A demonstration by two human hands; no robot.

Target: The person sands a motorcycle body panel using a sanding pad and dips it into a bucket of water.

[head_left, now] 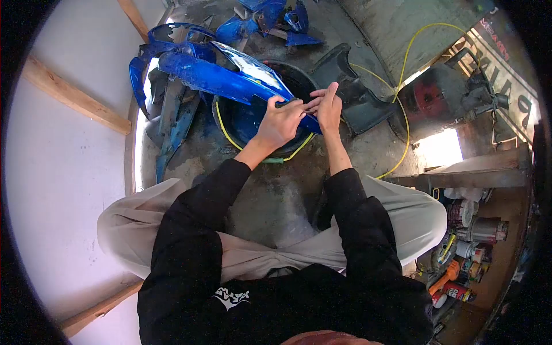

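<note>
A glossy blue motorcycle body panel (215, 79) slants across a dark tub (230, 118), its narrow end toward me. My left hand (278, 124) is closed on the panel near that narrow end, with the thumb and fingers pinched together. Right beside it, my right hand (328, 110) holds the tip of the panel, its fingers bent toward my left hand. Something small and dark shows between the fingers of the two hands; I cannot make out what it is. The tub has a yellow handle (228, 135) with a green grip.
More blue panels (253, 20) lie on the floor at the back. Black plastic parts (362, 103) are right of the tub. Beyond them stand a dark red and black tank (428, 100) and a yellow hose (407, 129). A shelf (500, 270) with cans and tools is at the right.
</note>
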